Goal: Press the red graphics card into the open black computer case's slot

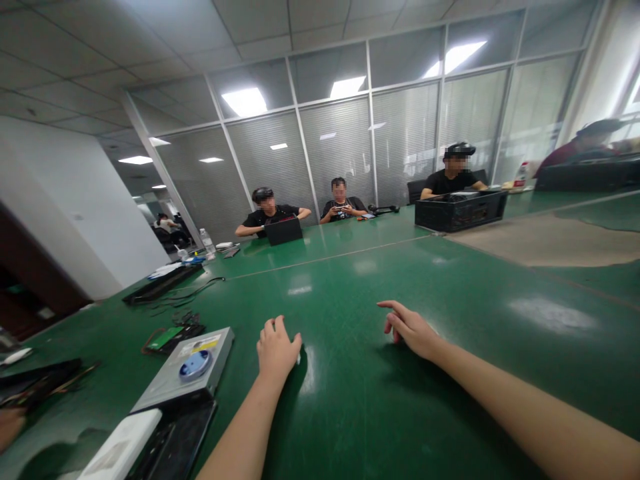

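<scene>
My left hand [279,348] is over the green tabletop [350,407], its fingers loosely bent and the thumb apart. A small pale spot shows under that thumb; I cannot tell if it is an object or a reflection. To the right, my right hand [411,330] hovers above the table with the index finger stretched out and the other fingers curled, nothing visible in it. Nearest to my left hand lies a silver optical drive [167,379] with a yellow label. A round blue piece [195,365] rests on top of the drive.
A white box-like part [123,445] and a black panel [175,433] lie at front left. Beyond are a green circuit board [166,338], cables [200,287] and a bottle [207,243]. Several people sit across the table, near a black computer case [460,212] and a dark panel [284,232].
</scene>
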